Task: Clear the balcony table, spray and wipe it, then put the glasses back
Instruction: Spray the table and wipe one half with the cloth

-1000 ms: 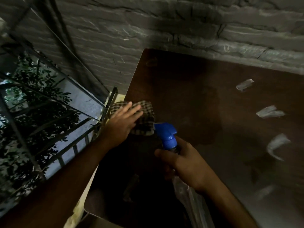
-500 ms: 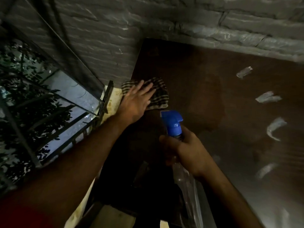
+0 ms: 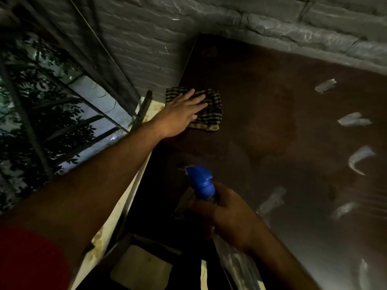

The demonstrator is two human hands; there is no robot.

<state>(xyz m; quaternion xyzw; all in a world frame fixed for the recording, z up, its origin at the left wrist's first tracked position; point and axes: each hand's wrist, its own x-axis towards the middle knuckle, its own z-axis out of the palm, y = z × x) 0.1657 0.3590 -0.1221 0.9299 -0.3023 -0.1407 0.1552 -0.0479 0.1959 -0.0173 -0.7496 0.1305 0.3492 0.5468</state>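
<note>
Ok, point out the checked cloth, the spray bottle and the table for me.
checked cloth (image 3: 211, 114): head view, its bare right half.
spray bottle (image 3: 201, 182): head view, blue spray head.
table (image 3: 272, 122): head view, bare brown top.

No text, label or number is readable anywhere here

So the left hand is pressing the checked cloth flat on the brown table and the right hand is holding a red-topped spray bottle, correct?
Not quite: the head view shows the spray bottle's top is blue, not red. The rest stands: the left hand lies flat on the checked cloth on the brown table, and the right hand holds the bottle.
</note>
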